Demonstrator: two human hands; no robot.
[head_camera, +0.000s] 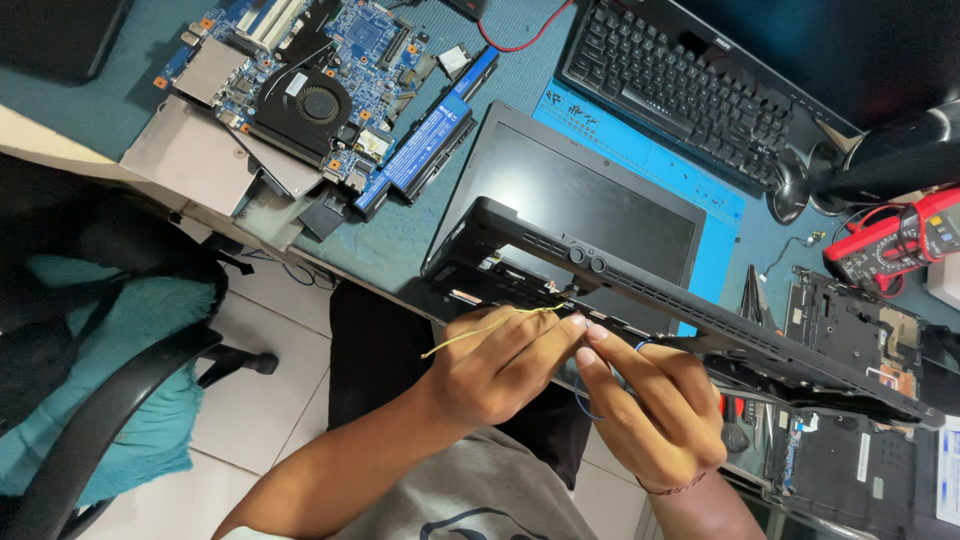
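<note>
Both hands, left (500, 365) and right (645, 405), meet fingertip to fingertip, fingers pinched, forearms angled inward.

Bright, even light; sharp, slight edge distortion.

Thin wire (480, 330): yellow-green, pinched by the left hand (500, 365).
Second wire (582, 395): blue, seen beside the right hand (650, 405).
Laptop frame (640, 285): matt black throughout.
Laptop lid (570, 195): dark grey, plain.
Mat (650, 155): bright blue, marked with fine white print.
Bench (400, 235): dull teal, speckled with pale scuffs.
Circuit board (350, 60): blue, dotted with copper and silver parts.
Fan (315, 105): black.
Battery (425, 140): black with a blue label.
Keyboard (680, 85): black.
Meter (895, 240): red and dark grey.
Cable (520, 40): red.
Chair cloth (150, 370): turquoise.
Floor (270, 400): white tiles.
</note>
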